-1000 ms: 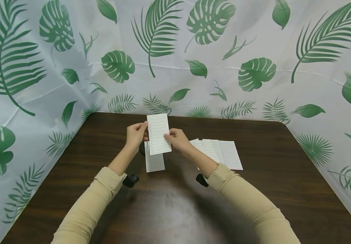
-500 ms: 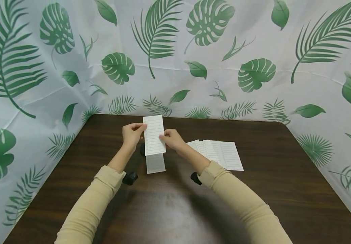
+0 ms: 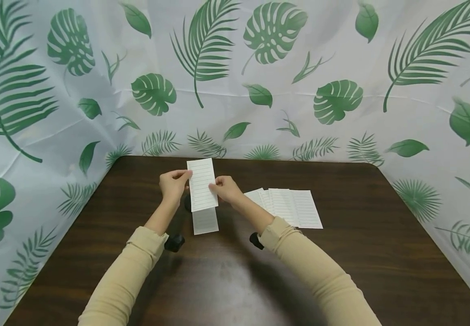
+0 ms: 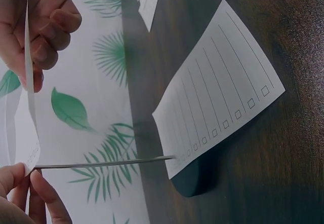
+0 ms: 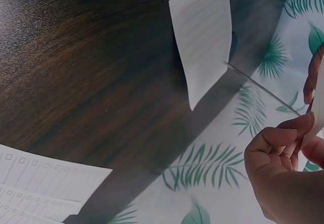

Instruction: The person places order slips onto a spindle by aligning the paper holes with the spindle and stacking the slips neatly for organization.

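A: What are the hands doing?
B: The left hand (image 3: 172,185) pinches the left edge of the held checklist sheet (image 3: 202,188), toward its far end. The right hand (image 3: 227,189) pinches the same sheet on its right edge, about midway along, thumb on the printed face.
A: And where is that sheet?
B: Raised above the wooden table (image 3: 361,253), left of centre and toward the far edge. Its face, ruled with lines, is turned to the person.
A: Is something beneath it?
B: Yes, a metal rod (image 4: 111,162) standing on a round dark base (image 4: 190,181). The rod's upper end meets the held sheet right by the left fingers. Whether it has pierced the paper, I can't tell.
A: What about the other paper there?
B: That's the lower checklist sheet (image 3: 205,222). The rod rises out of it close to one end, with the base under that end. In the head view its near part shows just beyond the held one.
A: Anything off to the right?
B: Several fanned checklist sheets (image 3: 297,208) overlap on the table, partly hidden by the right forearm. They lie well apart from the rod.
A: And behind everything?
B: A white leaf-print backdrop (image 3: 226,108), along the table's far side.
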Available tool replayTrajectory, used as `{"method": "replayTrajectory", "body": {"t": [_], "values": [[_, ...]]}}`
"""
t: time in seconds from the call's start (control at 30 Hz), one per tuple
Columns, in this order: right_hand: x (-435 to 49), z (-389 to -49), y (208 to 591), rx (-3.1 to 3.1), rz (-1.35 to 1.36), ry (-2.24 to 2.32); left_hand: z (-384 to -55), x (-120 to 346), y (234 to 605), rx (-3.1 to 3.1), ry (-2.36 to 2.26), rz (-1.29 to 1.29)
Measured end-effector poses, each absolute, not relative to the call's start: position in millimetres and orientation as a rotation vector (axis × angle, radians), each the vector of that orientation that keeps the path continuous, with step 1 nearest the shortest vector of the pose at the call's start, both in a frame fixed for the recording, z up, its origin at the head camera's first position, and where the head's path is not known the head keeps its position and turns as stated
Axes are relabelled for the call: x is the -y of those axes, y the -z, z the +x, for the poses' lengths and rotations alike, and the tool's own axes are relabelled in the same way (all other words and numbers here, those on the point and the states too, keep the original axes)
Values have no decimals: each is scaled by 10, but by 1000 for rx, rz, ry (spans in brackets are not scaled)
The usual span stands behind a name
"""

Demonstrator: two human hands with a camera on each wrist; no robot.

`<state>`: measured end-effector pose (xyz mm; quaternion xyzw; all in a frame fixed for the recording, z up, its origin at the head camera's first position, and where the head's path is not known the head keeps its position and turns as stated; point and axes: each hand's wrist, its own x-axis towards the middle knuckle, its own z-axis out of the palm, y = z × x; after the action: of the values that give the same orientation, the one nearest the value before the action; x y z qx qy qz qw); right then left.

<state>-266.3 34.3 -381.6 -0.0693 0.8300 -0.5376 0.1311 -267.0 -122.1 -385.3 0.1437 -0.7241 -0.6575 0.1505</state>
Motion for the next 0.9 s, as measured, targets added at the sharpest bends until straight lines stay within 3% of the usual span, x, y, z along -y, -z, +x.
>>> {"method": "replayTrajectory", "body": {"t": [0.9], "values": [[-296, -2670, 3810, -2410, -232, 1567, -2676, 1232, 3901, 2096, 1785, 406]]}}
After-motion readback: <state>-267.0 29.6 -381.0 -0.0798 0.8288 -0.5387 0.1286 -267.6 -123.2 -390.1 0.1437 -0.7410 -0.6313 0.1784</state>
